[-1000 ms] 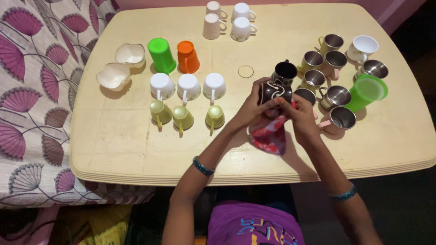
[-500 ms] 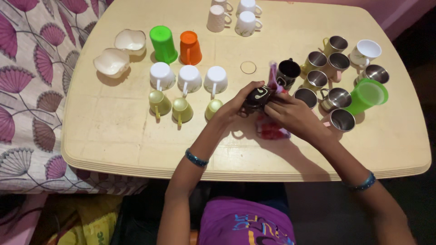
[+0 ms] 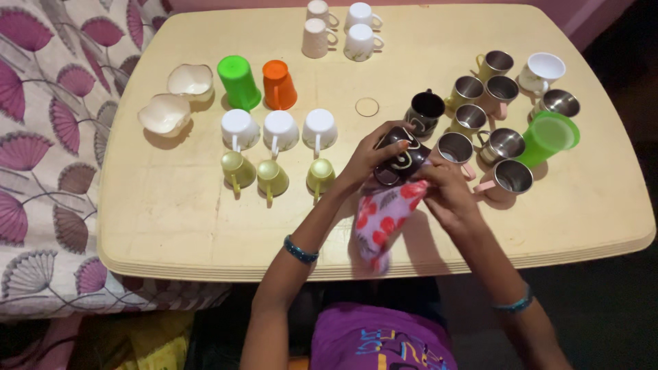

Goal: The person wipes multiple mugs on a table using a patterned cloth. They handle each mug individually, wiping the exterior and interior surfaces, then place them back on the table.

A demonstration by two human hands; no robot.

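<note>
A home, by the look of it: cream plastic table (image 3: 171, 226) crowded with household cups, steel mugs (image 3: 504, 144) and plastic tumblers (image 3: 236, 82), set just beside a bed or sofa under a purple leaf-patterned cloth (image 3: 48, 157)

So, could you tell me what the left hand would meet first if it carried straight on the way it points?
Probably the steel cup with a pink handle, just beyond the dark mug that the left hand holds; depth is unclear.
</note>
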